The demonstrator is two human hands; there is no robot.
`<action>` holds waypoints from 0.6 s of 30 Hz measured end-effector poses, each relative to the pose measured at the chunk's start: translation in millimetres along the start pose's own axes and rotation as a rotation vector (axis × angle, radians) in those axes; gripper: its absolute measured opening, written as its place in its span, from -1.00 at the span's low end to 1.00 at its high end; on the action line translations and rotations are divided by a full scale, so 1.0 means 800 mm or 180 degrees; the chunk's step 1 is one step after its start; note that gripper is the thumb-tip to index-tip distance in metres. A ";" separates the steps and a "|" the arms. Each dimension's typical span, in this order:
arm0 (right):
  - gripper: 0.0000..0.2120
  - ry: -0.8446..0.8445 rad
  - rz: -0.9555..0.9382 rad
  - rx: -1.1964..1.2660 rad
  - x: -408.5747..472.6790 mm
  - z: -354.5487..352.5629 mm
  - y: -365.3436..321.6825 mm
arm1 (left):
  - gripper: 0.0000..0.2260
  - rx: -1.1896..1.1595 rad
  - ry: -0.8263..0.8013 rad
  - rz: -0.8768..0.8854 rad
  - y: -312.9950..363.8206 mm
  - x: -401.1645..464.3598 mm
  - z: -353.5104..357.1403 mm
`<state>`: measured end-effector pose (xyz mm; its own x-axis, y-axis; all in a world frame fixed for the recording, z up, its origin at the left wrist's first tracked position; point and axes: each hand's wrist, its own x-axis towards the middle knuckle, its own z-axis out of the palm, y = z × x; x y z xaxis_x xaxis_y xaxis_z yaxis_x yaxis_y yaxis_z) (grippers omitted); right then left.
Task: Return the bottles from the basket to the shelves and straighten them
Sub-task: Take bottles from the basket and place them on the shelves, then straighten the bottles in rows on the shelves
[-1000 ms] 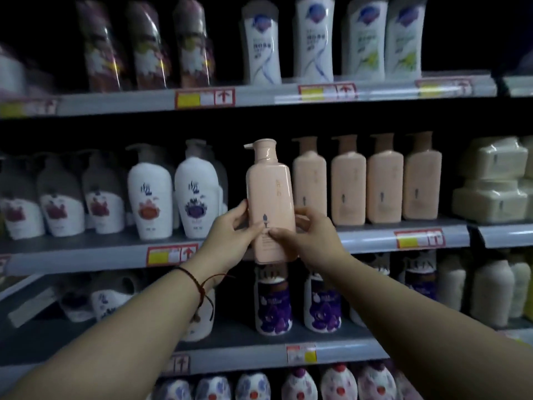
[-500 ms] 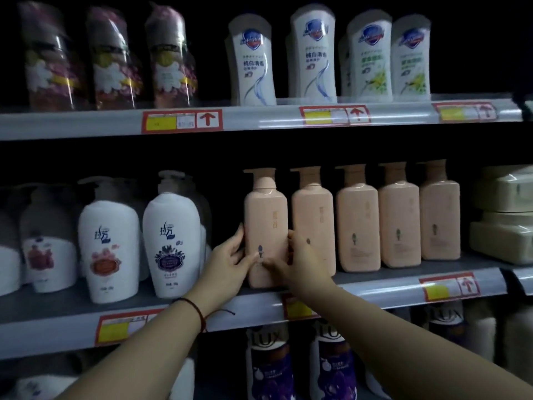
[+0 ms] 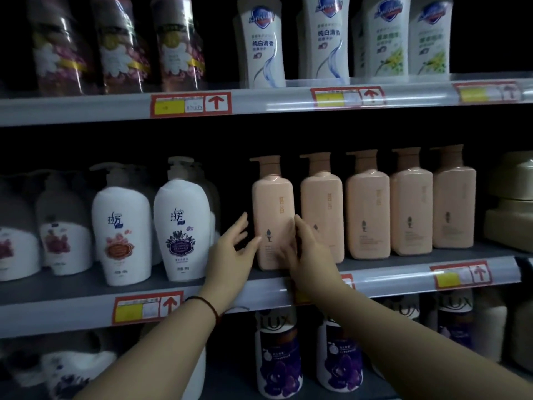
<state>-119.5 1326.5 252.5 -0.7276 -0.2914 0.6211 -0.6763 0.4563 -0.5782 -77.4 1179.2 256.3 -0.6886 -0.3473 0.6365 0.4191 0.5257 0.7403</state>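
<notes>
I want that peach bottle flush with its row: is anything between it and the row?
Nothing visible. The peach bottle stands on the shelf at the row's left end; only right hand fingers reach between it and its neighbour.

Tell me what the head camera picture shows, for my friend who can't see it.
Two hands, left hand and right hand, rest on either side of a peach pump bottle standing upright on the middle shelf, first in a row of matching bottles. White bottles stand to its left; more shelves sit above and below.

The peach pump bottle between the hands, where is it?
The peach pump bottle stands on the middle shelf, leftmost of its peach row, right of the white purple-flowered bottle.
</notes>
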 end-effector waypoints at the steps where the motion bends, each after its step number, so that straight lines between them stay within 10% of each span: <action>1: -0.49 0.0182 -0.0136 -0.0032 -0.004 -0.003 0.000 | -0.53 0.0231 0.0052 0.0172 0.002 -0.007 -0.009; 10: -0.54 -0.0059 -0.0591 -0.0538 -0.035 0.029 -0.050 | -0.49 0.1774 0.0513 0.1001 -0.011 -0.047 -0.130; 18: -0.08 -0.0092 -0.0346 -0.0245 -0.007 0.117 -0.135 | -0.03 0.1834 0.0766 0.0056 -0.055 -0.018 -0.249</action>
<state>-52.8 1200.0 261.8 -0.6542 -0.3663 0.6617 -0.7414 0.4837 -0.4652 31.8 1006.3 257.3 -0.5039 -0.4647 0.7281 -0.0035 0.8440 0.5363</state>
